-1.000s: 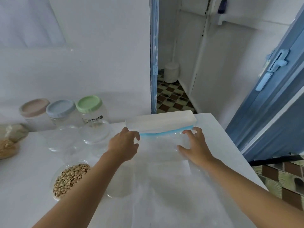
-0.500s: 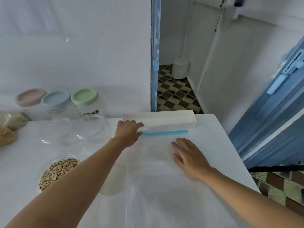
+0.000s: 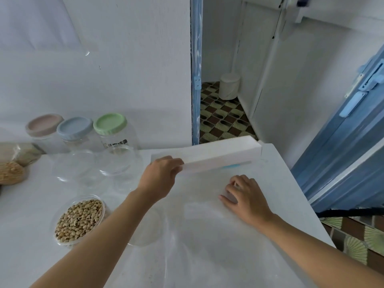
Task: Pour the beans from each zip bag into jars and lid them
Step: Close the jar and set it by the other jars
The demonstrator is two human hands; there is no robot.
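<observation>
An empty clear zip bag (image 3: 203, 217) lies flat on the white table (image 3: 295, 183); its blue zip strip (image 3: 234, 165) is tucked under a long white box (image 3: 220, 153) at the table's back. My left hand (image 3: 160, 175) grips the box's left end. My right hand (image 3: 247, 196) rests on the bag with bent fingers, fingertips down. An open jar of beans (image 3: 80, 219) stands at front left. Two empty open jars (image 3: 119, 163) (image 3: 72, 167) stand behind it.
Three lidded jars stand by the wall: pink (image 3: 44, 125), blue (image 3: 74, 127), green (image 3: 110, 123). Filled bean bags (image 3: 10, 173) lie at far left. A clear round piece (image 3: 145, 229) sits under my left forearm. The table's right edge drops beside a blue door (image 3: 353, 146).
My left hand moved from the bag's top edge onto the box's left end. The zip strip slid further under the box. My right hand drew back on the bag and bent its fingers.
</observation>
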